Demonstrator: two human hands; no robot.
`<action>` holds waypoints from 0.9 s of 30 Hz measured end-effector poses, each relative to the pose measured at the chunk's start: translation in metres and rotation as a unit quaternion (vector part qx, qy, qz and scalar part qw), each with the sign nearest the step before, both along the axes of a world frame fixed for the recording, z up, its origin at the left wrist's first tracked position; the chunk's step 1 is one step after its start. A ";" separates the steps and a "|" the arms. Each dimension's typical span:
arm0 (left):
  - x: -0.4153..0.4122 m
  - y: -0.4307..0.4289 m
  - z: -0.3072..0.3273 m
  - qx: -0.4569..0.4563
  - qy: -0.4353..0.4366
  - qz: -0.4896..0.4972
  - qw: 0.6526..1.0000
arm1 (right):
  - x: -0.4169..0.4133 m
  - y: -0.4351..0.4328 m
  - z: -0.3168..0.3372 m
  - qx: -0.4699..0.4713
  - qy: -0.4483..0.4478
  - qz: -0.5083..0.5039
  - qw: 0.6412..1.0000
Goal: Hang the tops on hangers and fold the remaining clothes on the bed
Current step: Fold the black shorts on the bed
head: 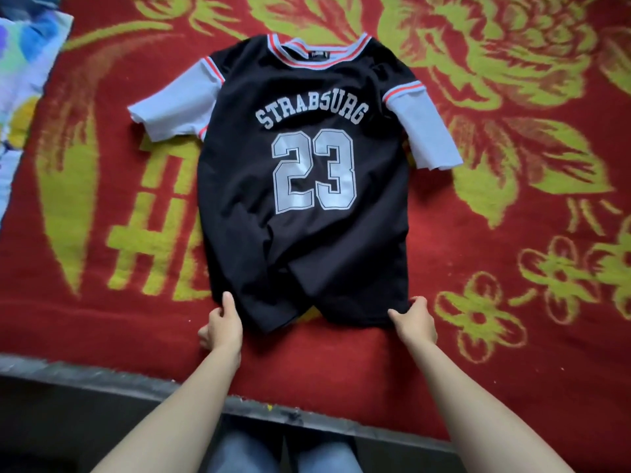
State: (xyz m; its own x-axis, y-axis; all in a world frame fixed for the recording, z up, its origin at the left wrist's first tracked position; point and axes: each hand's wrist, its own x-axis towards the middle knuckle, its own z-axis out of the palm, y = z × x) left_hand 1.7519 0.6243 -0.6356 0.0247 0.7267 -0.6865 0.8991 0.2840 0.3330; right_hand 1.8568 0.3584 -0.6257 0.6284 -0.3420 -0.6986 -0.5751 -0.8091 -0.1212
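One red blanket (pixel 102 319) patterned with yellow-green flowers covers the bed, whose grey edge (pixel 102 373) runs nearer the person than the black jersey (pixel 300 233). The jersey lies face up, neck away from the person and pale blue sleeves spread, and a multicoloured cloth (pixel 20 80) lies well beyond the sleeve on the person's left. Both arms reach forward: the left hand (pixel 222 327) pinches the jersey's near left hem corner, thumb on top, and the right hand (pixel 415 322) pinches the near right corner likewise, with the hem rumpled between them.
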 end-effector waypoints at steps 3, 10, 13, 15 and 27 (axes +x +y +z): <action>-0.001 0.002 0.000 -0.010 0.004 -0.019 1.000 | 0.003 -0.003 -0.001 0.014 -0.013 0.012 1.000; 0.005 0.000 0.008 0.034 -0.132 0.034 0.990 | -0.006 -0.018 0.007 0.170 -0.118 -0.199 0.958; -0.006 0.007 0.024 0.047 -0.140 0.072 0.986 | -0.010 -0.034 0.015 0.187 -0.131 -0.296 0.928; -0.018 0.019 0.034 0.045 -0.127 0.074 0.988 | -0.009 -0.042 0.023 0.184 -0.137 -0.321 0.919; -0.104 0.069 0.052 0.133 0.036 -0.104 0.985 | -0.079 -0.072 0.012 -0.011 0.068 -0.165 0.984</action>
